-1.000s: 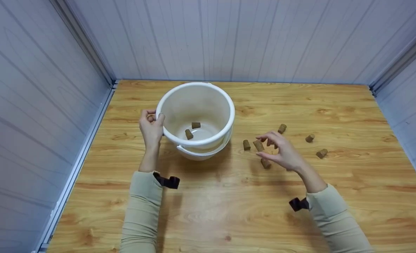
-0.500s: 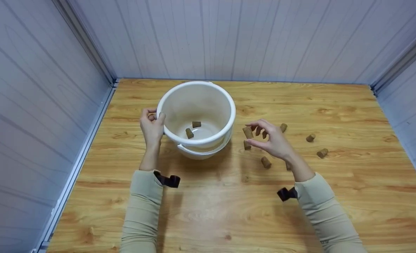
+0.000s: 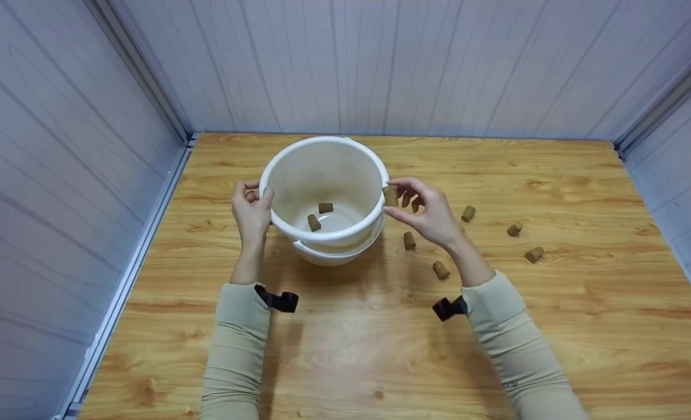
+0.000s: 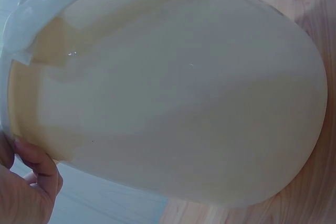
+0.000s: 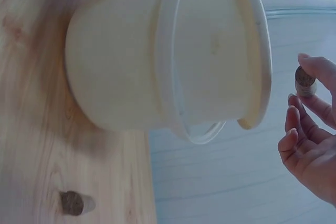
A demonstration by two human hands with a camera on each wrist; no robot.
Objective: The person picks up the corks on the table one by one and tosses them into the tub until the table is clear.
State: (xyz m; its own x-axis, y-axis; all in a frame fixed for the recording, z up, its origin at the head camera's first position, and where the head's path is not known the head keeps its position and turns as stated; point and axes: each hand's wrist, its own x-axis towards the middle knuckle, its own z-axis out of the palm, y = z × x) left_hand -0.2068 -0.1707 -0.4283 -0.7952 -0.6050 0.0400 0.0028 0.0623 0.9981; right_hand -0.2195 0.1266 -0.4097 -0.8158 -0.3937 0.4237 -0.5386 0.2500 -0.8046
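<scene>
A white plastic bucket (image 3: 329,239) stands on the wooden table, its handle hanging down at the front. My left hand (image 3: 252,214) grips the left side of its rim, thumb over the edge; the left wrist view has that hand (image 4: 31,182) at the lower left. Between the thumb and fingers of my right hand (image 3: 427,213) is a cork stopper (image 3: 390,196), held up at the right of the rim. In the right wrist view this cork (image 5: 305,81) shows its dark round end. Two corks lie inside the bucket, one of them a cork (image 3: 325,207) near the middle.
Several more corks lie on the table to the right: a cork (image 3: 410,241) close to the bucket, a cork (image 3: 441,270) nearer the front, a cork (image 3: 468,213), and a cork (image 3: 535,254) farther right. Pale panel walls (image 3: 427,70) enclose the table (image 3: 345,361) at back and sides.
My right hand has carried the pinched cork left and up, from above the loose corks to the bucket's right rim. The left hand and the bucket have stayed in place.
</scene>
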